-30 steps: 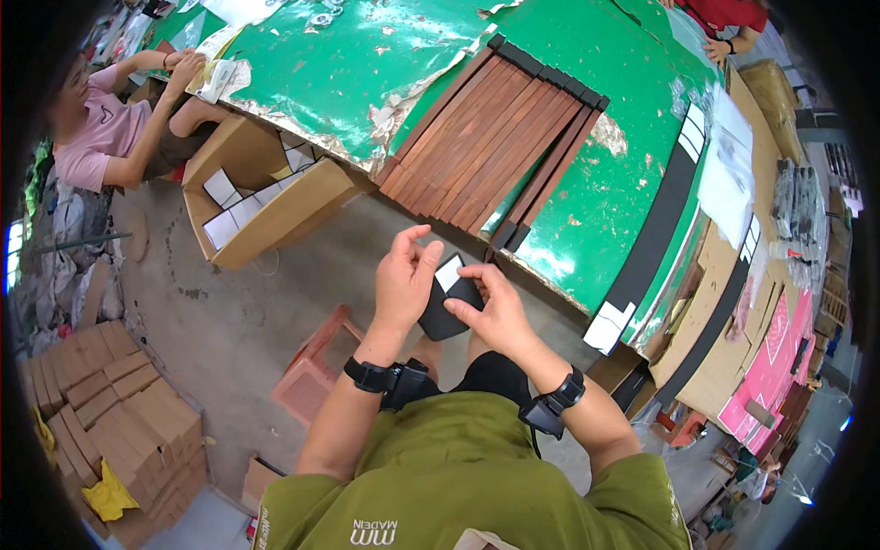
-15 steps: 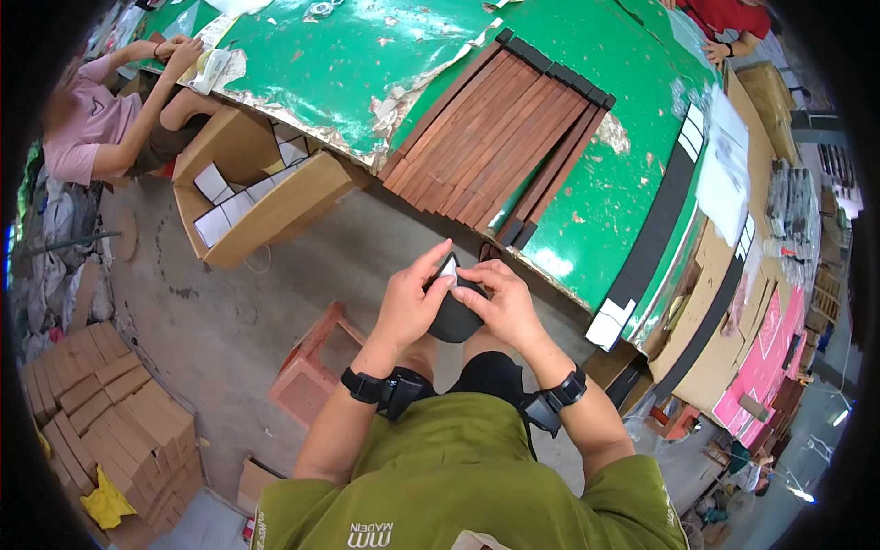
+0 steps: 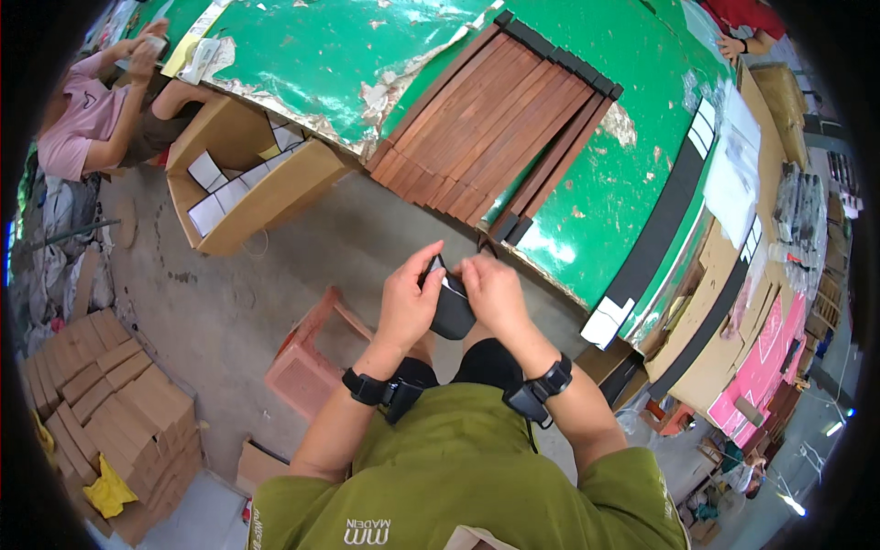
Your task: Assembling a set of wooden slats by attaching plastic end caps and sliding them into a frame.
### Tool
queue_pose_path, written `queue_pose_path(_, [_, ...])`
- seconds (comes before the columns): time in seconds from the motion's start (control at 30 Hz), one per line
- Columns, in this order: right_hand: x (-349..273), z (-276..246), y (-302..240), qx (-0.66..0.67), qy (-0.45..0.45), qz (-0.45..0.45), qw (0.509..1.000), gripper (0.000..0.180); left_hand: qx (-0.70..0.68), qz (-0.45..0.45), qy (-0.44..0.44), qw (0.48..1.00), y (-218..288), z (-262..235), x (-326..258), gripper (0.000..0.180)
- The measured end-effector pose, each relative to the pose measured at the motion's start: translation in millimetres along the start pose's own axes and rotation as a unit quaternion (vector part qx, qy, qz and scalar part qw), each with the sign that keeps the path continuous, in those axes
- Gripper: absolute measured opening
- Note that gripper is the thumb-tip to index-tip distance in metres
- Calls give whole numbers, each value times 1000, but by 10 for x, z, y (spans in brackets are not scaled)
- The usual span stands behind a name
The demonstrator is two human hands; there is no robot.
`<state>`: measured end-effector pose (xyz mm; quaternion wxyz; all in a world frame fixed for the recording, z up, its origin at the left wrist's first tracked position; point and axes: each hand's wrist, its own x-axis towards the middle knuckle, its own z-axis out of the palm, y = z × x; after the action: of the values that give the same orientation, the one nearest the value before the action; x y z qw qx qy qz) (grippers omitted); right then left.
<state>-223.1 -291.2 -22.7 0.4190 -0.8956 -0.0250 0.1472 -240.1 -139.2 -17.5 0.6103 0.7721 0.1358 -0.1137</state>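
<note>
Above my lap, a bendy black strip with a small white patch near its upper end hangs in my left hand. The left thumb presses on it near the white patch, with the fingers behind. My right hand is closed at the strip's upper right edge, its fingers curled in and slightly blurred. What sits between the right fingertips is hidden. On the green table ahead lies a row of reddish-brown wooden slats with black ends.
Long black strips with white patches lie along the table's right side. An open cardboard box stands left of the table, near a seated person. A pink plastic stool and stacked cartons are at left. Another person's hand rests far right.
My right hand has shifted from pinching the white patch to the strip's upper edge, its fingers curling closed. Less white shows now. The seated person's hands have moved up and left.
</note>
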Motion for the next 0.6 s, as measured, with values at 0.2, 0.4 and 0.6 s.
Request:
queue_pose_path(0.2, [53,-253,49,135,-84,4,987,23,2,-6,1,1000,81,31,84,33])
queue_pose_path(0.4, [2,-180,244,281,-78,102,951,20,28,8,7,1000,241,254,78,29])
queue_pose_path(0.6, [1,-287,384,231,-64,119,964,18,64,26,21,997,219,369,20,26])
